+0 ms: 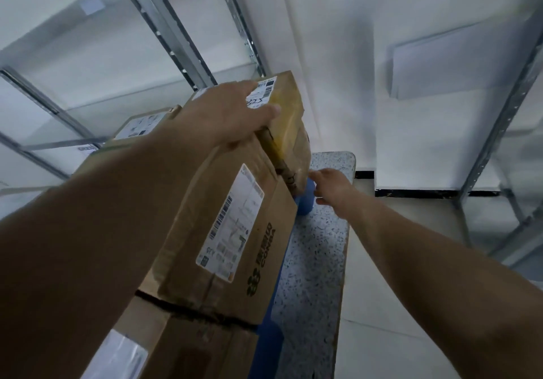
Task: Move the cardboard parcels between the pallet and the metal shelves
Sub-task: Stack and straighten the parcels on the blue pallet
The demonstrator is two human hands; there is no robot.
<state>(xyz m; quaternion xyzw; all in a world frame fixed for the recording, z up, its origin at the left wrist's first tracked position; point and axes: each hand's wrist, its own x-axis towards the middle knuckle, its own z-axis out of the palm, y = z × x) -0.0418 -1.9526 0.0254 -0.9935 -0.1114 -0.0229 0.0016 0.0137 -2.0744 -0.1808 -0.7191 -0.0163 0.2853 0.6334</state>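
Left hand (232,114) lies flat-fingered on top of the upper parcel (289,108), thumb over its near edge; a steadying press, not a closed grip. Right hand (329,186) reaches toward the parcel's lower far corner, fingers loosely extended, holding nothing; contact unclear.

The parcel sits atop a long box (232,231), itself stacked on another box (188,346), over the blue pallet (304,202).

Judgement: get the right hand under the parcel's base before lifting; the taped top looks slick, so lift level.

Right of the pallet: speckled floor (317,261). Behind it: grey shelves (176,35), white wall (338,41).
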